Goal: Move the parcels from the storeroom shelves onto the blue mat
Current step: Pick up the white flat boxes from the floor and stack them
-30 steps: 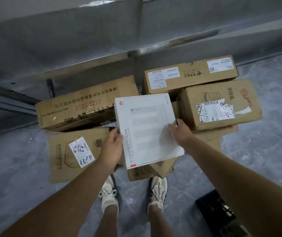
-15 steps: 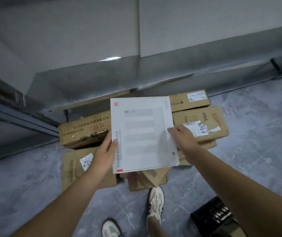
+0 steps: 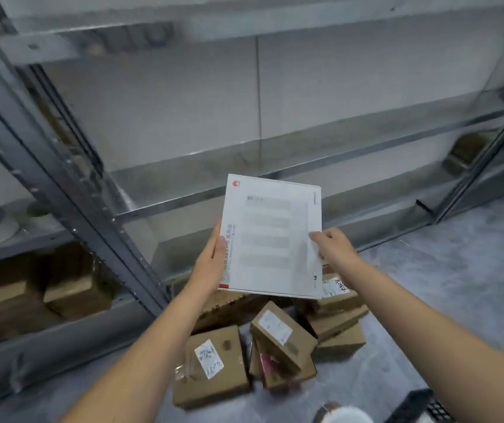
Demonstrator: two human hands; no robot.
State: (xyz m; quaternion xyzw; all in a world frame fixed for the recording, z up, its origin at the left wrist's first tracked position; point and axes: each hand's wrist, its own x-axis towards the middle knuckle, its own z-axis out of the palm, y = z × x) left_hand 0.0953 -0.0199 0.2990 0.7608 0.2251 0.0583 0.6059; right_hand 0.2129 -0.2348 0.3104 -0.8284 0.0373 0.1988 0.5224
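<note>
Beyond and above the fingertips stands the grey metal shelving rack (image 3: 61,184), with blurred brown cartons (image 3: 70,288) in the bay off to the left of the fingers. Below the fingers, the grey floor (image 3: 458,285) carries a loose pile of labelled cardboard parcels (image 3: 214,370), almost straight under what the hands hold.

Between the two hands, clear of that pile, is a flat white parcel (image 3: 270,236) with a red logo at its far left corner. Its long axis runs away from the person, tilted up toward the rack.

The left hand (image 3: 211,264) grips the left long edge near the close end, thumb on the top face and fingers out of sight beneath. The right hand (image 3: 333,248) pinches the right long edge about midway along. Both hands have hold of it, neither one nearer.

The blue mat is not in view, so I judge that the carry calls first for a turn away from the rack to find it.
</note>
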